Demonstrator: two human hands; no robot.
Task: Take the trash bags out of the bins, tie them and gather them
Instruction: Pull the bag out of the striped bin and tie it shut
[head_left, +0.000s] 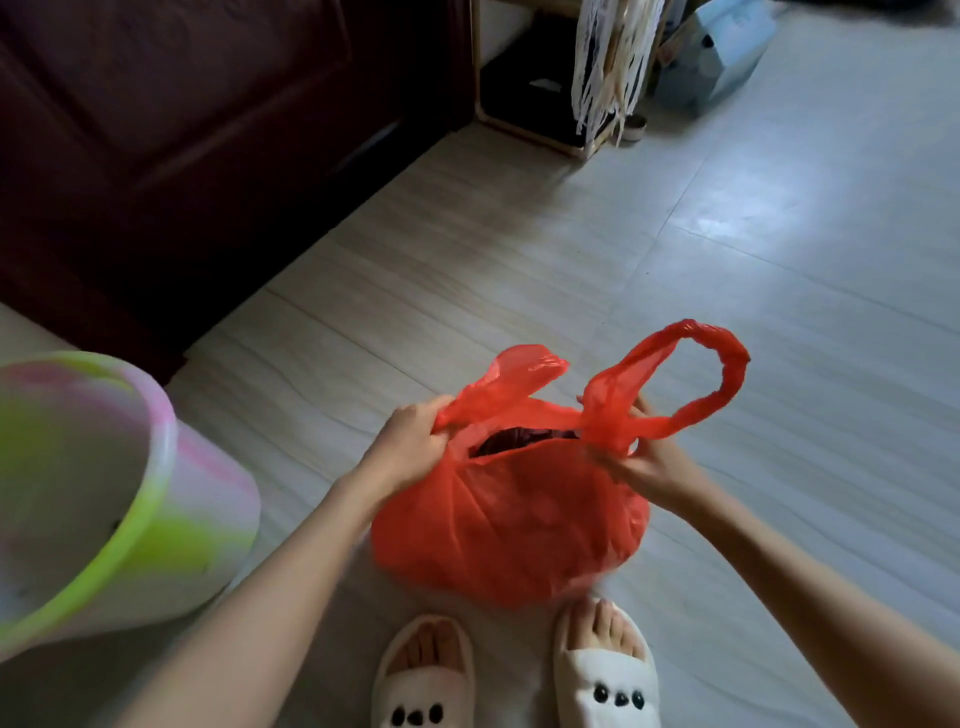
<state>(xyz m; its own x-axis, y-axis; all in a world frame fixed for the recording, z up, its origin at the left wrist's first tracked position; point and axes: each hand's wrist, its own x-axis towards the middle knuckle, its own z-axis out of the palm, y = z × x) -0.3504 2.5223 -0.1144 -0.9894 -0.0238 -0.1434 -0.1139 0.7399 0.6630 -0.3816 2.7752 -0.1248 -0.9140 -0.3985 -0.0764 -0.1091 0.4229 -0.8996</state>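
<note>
Head view. One red trash bag (511, 525), full and rounded, is shown above the pale tiled floor (779, 260), just ahead of two white slippers (517, 675); whether its base touches the floor cannot be told. Its mouth is partly open, and dark contents are seen inside. Two handles are counted: the left handle (511, 376) is gripped at its base by the left hand (410, 441), whose fingers are curled round the plastic; the right handle (691, 374) stands up as an open loop and is pinched at its base by the right hand (647, 462), which is somewhat blurred. One bin (130, 499), marbled in green, pink and white, is seen at the left edge, apart from the bag and without a liner. One dark wooden door (182, 130) fills the upper left. One low wooden stand (530, 88) and one pale blue box (722, 57) are placed along the far edge.
</note>
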